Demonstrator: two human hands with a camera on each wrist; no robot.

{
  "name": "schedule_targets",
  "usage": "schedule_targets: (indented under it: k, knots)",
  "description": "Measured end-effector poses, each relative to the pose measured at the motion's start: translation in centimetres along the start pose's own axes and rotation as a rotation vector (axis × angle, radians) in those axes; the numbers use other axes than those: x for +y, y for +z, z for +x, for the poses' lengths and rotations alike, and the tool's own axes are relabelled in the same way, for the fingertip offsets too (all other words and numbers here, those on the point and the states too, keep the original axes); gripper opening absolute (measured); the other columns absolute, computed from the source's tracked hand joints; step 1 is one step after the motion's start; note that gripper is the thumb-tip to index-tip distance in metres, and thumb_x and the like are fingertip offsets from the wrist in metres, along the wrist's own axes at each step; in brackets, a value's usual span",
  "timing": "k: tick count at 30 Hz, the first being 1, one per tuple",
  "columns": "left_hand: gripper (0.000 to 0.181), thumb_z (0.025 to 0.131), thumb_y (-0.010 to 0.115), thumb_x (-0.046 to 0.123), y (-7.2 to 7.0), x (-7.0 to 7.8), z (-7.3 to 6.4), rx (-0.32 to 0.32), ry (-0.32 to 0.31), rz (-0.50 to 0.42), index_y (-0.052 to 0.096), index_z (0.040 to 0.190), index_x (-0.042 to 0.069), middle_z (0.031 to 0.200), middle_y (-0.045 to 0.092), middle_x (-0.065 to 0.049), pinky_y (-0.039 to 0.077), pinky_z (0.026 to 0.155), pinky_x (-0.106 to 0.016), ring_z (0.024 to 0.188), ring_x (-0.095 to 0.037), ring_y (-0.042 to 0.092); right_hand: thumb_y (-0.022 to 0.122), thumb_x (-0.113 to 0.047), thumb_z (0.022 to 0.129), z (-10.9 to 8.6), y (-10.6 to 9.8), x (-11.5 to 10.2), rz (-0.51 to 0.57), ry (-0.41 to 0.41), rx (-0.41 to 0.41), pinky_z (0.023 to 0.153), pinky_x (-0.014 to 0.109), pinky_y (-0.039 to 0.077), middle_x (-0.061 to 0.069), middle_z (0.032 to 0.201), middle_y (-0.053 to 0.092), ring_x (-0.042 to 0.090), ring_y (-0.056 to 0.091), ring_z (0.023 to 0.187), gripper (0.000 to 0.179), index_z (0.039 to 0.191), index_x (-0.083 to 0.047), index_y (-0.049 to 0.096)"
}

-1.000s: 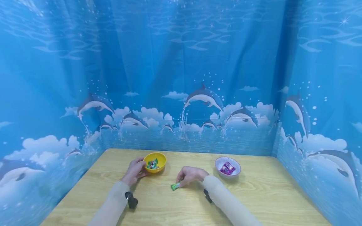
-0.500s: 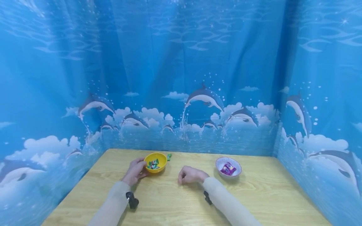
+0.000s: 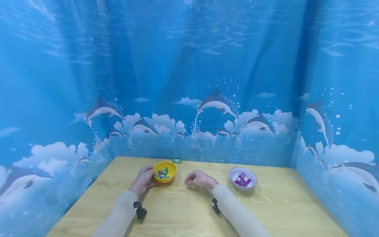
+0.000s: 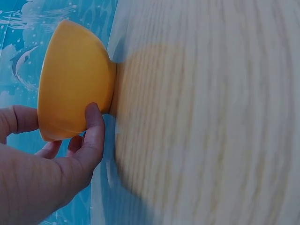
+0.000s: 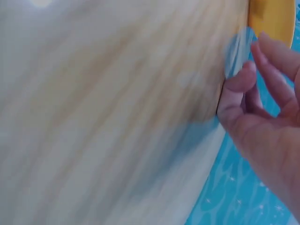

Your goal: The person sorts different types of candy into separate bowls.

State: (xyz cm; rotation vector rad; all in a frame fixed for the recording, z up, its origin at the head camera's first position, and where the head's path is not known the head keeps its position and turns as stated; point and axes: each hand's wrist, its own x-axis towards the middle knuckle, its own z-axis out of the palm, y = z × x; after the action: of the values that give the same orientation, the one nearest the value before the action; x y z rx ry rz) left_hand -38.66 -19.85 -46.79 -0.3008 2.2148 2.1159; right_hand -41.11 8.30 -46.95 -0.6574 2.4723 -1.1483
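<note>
My left hand (image 3: 144, 179) holds the side of a yellow bowl (image 4: 77, 75), one digit at its rim and other fingers against the outer wall. Inside the bowl lie several green-wrapped candies (image 3: 162, 173). A single green-wrapped candy (image 3: 176, 161) rests on the table behind the bowl, near the far edge. To the right of the bowl, my right hand (image 3: 200, 179) hovers close over the wood with loosely bent fingers and nothing between them. In the right wrist view, its thumb (image 5: 240, 82) stands apart from the index finger, with part of the yellow bowl beyond.
A pale bowl (image 3: 250, 187) with a purple-red rim stands to the right, containing purple-wrapped candies (image 3: 242, 179). The light wooden table (image 3: 177, 214) meets a blue dolphin-print curtain (image 3: 207, 141) at its back and sides.
The single candy has left my right fingers, passed the yellow bowl's right side and stopped behind it. My right hand has shifted slightly away from me, fingers looser. The left hand keeps its hold.
</note>
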Motion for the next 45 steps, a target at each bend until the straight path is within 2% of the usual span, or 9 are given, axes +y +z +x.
schedule_targets:
  k: [6,11,14,19,25,31,38,42,45]
  knots:
    - [0.058,0.088,0.048,0.005,0.0,0.3,0.3,-0.012,0.019,0.008,0.038,0.145,-0.003,0.133,0.050,-0.028,0.056,0.090,-0.045,0.109,-0.034,0.057,0.062,-0.013,0.094,3.2,-0.1,-0.5,0.034,0.017,0.117,0.096,0.047,0.050,0.016,0.125,0.063,0.032,0.058,0.115,0.033,0.126,-0.007,0.065]
    - [0.058,0.088,0.047,0.004,-0.5,0.2,0.1,-0.005,0.019,0.009,0.038,0.145,-0.002,0.134,0.049,-0.027,0.056,0.089,-0.045,0.109,-0.033,0.057,0.055,-0.009,0.096,6.4,0.4,-2.2,-0.091,0.025,0.098,0.116,0.058,0.028,0.016,0.159,0.029,0.039,0.025,0.146,0.050,0.145,-0.013,0.048]
    - [0.058,0.089,0.046,0.005,-0.9,-0.3,-0.2,0.002,0.014,0.007,0.036,0.146,-0.003,0.135,0.048,-0.028,0.057,0.087,-0.043,0.111,-0.034,0.056,0.048,-0.010,0.098,8.2,0.8,-3.1,-0.210,0.047,0.053,0.118,0.058,0.023,0.012,0.163,0.019,0.039,0.018,0.149,0.054,0.151,-0.016,0.040]
    - [0.058,0.089,0.046,0.005,-0.8,-0.9,-0.7,-0.003,0.014,-0.014,0.035,0.146,-0.004,0.135,0.047,-0.029,0.058,0.087,-0.043,0.114,-0.034,0.054,0.038,-0.013,0.101,9.5,1.0,-3.6,-0.388,0.119,0.011,0.120,0.058,0.016,0.004,0.164,0.018,0.038,0.016,0.149,0.054,0.154,-0.022,0.033]
    - [0.058,0.089,0.047,0.005,-0.9,-0.9,-0.5,0.006,0.024,-0.018,0.037,0.145,-0.004,0.134,0.048,-0.029,0.058,0.086,-0.042,0.114,-0.035,0.054,0.038,-0.017,0.101,9.8,0.9,-3.4,-0.456,0.163,-0.033,0.121,0.055,0.020,0.002,0.164,0.019,0.029,0.019,0.150,0.055,0.155,-0.024,0.030]
    - [0.057,0.090,0.047,0.005,-0.9,-0.6,-0.1,0.005,0.031,-0.008,0.036,0.146,-0.004,0.134,0.047,-0.029,0.059,0.084,-0.042,0.112,-0.035,0.055,0.049,-0.020,0.100,9.3,0.4,-3.1,-0.367,0.145,0.019,0.116,0.054,0.032,0.007,0.153,0.042,0.030,0.036,0.143,0.047,0.147,-0.020,0.047]
    - [0.057,0.089,0.046,0.004,-0.5,-0.1,-0.4,-0.007,0.052,-0.016,0.037,0.145,-0.004,0.131,0.048,-0.028,0.058,0.084,-0.042,0.106,-0.030,0.056,0.064,-0.017,0.093,7.8,0.2,-2.4,-0.339,0.027,0.140,0.110,0.045,0.042,0.007,0.132,0.063,0.027,0.052,0.129,0.029,0.121,-0.013,0.069]
    - [0.058,0.089,0.045,0.003,-0.6,-0.2,-0.6,-0.014,0.045,-0.007,0.036,0.145,-0.005,0.132,0.047,-0.028,0.058,0.086,-0.043,0.108,-0.031,0.054,0.072,-0.019,0.088,6.7,0.8,-1.7,-0.298,0.005,0.196,0.095,0.039,0.053,0.002,0.107,0.073,0.020,0.064,0.104,0.014,0.099,-0.013,0.077]
    - [0.058,0.089,0.045,0.004,-0.5,-0.4,-0.7,-0.025,0.037,-0.003,0.035,0.146,-0.005,0.134,0.046,-0.028,0.058,0.087,-0.043,0.110,-0.032,0.052,0.075,-0.015,0.085,5.9,1.2,-1.1,-0.303,0.002,0.243,0.080,0.031,0.054,-0.004,0.086,0.072,0.012,0.061,0.082,0.003,0.083,-0.013,0.077]
